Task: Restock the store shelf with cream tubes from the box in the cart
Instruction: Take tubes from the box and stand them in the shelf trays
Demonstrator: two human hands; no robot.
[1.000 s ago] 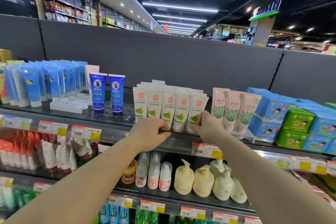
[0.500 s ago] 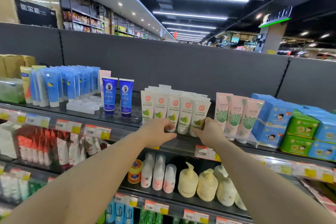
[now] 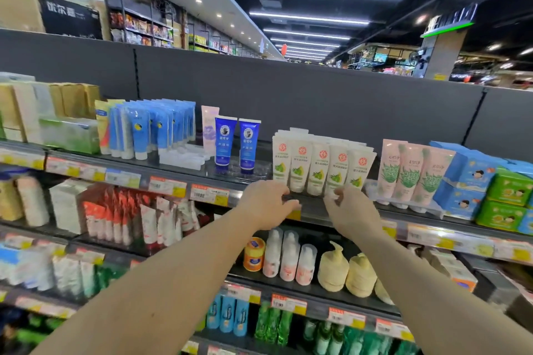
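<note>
Both hands sit at the shelf edge (image 3: 314, 204) beneath the row of cream tubes (image 3: 321, 166). The left hand (image 3: 266, 202) has loosely curled fingers holding nothing; the right hand (image 3: 350, 204) seems to pinch a front tube's cap, though blur hides it. Square the row flush, upright, labels forward.

Two bare forearms, sleeveless, no rings or watch

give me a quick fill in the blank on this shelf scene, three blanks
1. The white cream tubes carry a round ____ logo near the top.
2. Left of them stand ____ dark blue tubes.
3. The left hand and right hand are at the shelf edge below the ____ tubes.

Missing words: red; two; white
</note>
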